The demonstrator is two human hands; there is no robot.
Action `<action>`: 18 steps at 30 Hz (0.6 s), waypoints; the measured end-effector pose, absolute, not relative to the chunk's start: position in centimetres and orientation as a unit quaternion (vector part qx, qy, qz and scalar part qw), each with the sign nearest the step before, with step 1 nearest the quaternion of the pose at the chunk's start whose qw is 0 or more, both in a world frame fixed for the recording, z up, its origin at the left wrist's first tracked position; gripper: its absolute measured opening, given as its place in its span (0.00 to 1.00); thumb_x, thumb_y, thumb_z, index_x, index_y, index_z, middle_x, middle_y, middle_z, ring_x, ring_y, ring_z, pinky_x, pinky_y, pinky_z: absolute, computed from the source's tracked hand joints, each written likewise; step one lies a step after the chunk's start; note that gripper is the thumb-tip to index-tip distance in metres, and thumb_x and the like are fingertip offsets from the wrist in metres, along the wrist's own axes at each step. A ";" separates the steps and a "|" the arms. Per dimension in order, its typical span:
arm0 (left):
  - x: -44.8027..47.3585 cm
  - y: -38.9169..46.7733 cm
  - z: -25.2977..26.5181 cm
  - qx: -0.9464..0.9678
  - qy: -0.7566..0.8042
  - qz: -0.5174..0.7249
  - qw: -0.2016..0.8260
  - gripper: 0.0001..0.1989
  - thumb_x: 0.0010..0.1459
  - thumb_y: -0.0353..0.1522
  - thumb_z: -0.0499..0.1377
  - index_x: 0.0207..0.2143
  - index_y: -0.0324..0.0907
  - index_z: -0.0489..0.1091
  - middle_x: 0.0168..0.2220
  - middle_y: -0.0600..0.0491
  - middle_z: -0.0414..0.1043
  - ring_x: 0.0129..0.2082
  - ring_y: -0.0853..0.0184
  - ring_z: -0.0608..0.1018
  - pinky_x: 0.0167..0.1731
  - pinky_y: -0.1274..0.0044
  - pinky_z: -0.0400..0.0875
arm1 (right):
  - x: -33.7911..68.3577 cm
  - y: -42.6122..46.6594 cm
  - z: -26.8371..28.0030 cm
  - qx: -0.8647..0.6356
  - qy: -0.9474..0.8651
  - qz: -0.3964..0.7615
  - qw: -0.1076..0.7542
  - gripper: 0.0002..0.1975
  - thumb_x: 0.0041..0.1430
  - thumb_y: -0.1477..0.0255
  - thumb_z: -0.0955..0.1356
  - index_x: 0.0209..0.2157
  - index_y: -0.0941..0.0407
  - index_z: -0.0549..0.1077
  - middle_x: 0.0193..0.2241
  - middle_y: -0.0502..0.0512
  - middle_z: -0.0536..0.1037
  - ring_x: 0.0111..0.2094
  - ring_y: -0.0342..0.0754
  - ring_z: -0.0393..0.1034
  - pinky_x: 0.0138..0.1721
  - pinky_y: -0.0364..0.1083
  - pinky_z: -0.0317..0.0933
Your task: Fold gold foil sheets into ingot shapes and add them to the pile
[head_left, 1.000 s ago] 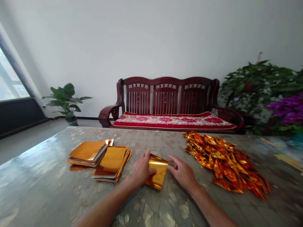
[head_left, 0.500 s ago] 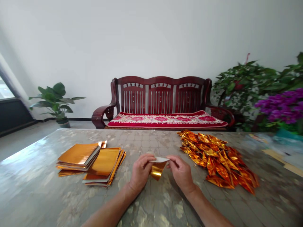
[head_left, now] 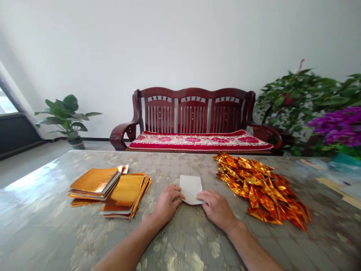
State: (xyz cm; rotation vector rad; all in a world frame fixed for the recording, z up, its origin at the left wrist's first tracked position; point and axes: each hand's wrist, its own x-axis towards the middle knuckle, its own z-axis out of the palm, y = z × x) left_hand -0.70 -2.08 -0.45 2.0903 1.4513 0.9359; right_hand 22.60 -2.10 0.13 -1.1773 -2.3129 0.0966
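A small sheet of foil paper (head_left: 191,188) lies at the middle of the table with its pale, whitish side facing up. Its near edge curves up slightly between my hands. My left hand (head_left: 169,201) grips the near left corner between thumb and fingers. At the near right corner, my right hand (head_left: 217,207) pinches the sheet in the same way. To the left are stacks of gold foil paper (head_left: 124,192), their shiny side up. On the right lies a heap of folded gold foil pieces (head_left: 263,188) with pointed ends.
The table (head_left: 175,248) has a glossy, patterned cover. Plastic bags (head_left: 341,169) and tan strips (head_left: 338,192) lie at its right edge. Behind it stands a dark red wooden bench (head_left: 191,113) with a floral cushion. Potted plants (head_left: 66,116) flank it.
The foil paper was held up with its gold side showing below a pale edge. Now it is laid down flatter, pale side up, and both hands have turned palm-down at its near corners.
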 end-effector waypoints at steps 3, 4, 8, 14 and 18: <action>-0.7 -2.4 -0.1 0.774 0.505 0.328 0.193 0.07 0.59 0.29 0.61 0.34 0.46 0.80 0.43 0.51 0.79 0.49 0.62 0.77 0.55 0.69 0.69 | 22.6 -2.2 0.4 -0.453 -0.856 0.027 0.249 0.18 0.52 0.84 0.64 0.37 0.51 0.79 0.38 0.51 0.82 0.42 0.50 0.72 0.44 0.46 0.63; -0.7 -2.5 0.0 0.780 0.501 0.325 0.186 0.08 0.60 0.30 0.60 0.34 0.46 0.80 0.42 0.51 0.80 0.48 0.62 0.77 0.53 0.69 0.69 | 22.6 -2.3 0.5 -0.452 -0.857 0.026 0.247 0.16 0.53 0.82 0.65 0.37 0.51 0.79 0.38 0.51 0.82 0.42 0.50 0.71 0.44 0.47 0.63; -0.7 -2.9 0.4 0.796 0.493 0.310 0.165 0.10 0.63 0.34 0.57 0.34 0.46 0.80 0.42 0.51 0.79 0.45 0.63 0.77 0.50 0.71 0.69 | 22.7 -2.4 1.2 -0.445 -0.859 0.032 0.250 0.07 0.58 0.73 0.69 0.38 0.50 0.79 0.38 0.51 0.82 0.41 0.50 0.70 0.44 0.47 0.62; -0.7 -2.5 0.3 0.786 0.510 0.306 0.166 0.12 0.63 0.33 0.56 0.31 0.45 0.79 0.40 0.52 0.79 0.43 0.64 0.77 0.49 0.73 0.68 | 22.6 -2.4 1.4 -0.469 -0.844 0.056 0.255 0.14 0.68 0.68 0.63 0.33 0.51 0.78 0.34 0.50 0.81 0.39 0.47 0.70 0.42 0.45 0.60; -0.7 -2.2 0.3 0.775 0.536 0.294 0.158 0.10 0.61 0.32 0.58 0.28 0.43 0.76 0.34 0.52 0.77 0.39 0.64 0.76 0.45 0.73 0.66 | 22.1 -2.0 1.0 -0.511 -0.816 0.077 0.259 0.14 0.67 0.68 0.63 0.29 0.52 0.77 0.33 0.50 0.79 0.40 0.47 0.70 0.40 0.44 0.60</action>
